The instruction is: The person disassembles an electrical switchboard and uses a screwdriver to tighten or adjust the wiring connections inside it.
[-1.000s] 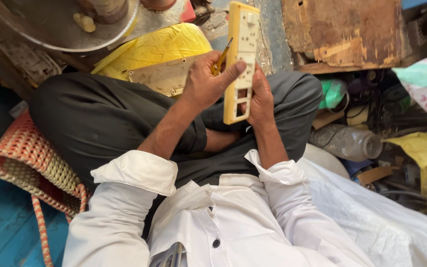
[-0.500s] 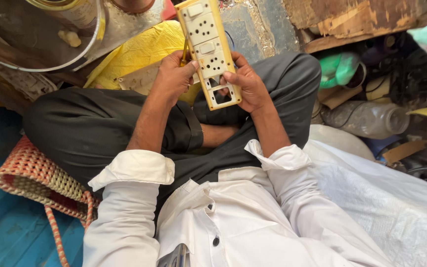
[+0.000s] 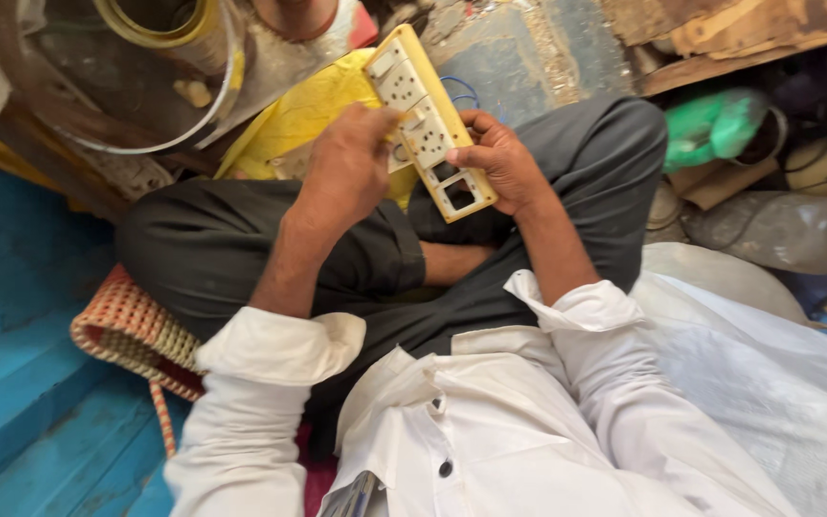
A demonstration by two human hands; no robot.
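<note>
- A yellow plastic sheet (image 3: 303,115) lies just beyond the person's crossed legs, partly hidden behind the left hand and the board.
- Up and to the left sits a round metal pan (image 3: 116,86) with a roll of yellowish tape (image 3: 169,24) in it.
- On the right there is clutter — a green plastic bag (image 3: 715,124), a clear plastic bottle (image 3: 777,230) lying on its side, and rough wooden boards (image 3: 720,33) at the top edge.
- A woven red-and-cream mat (image 3: 131,330) shows under the left knee, on a blue painted floor (image 3: 11,316).
- The yellow socket board (image 3: 430,120) is held up over the lap, tilted, its face with white sockets toward the camera; the near end has two empty square cut-outs.
- The right hand (image 3: 499,158) is curled around the board's near right edge, thumb across the front just beside the cut-outs — a firm grip.
- The left hand (image 3: 351,168) is closed loosely, its back to the camera, fingers meeting the board's left edge around the middle socket; whether it pinches a small tool there I cannot tell.
</note>
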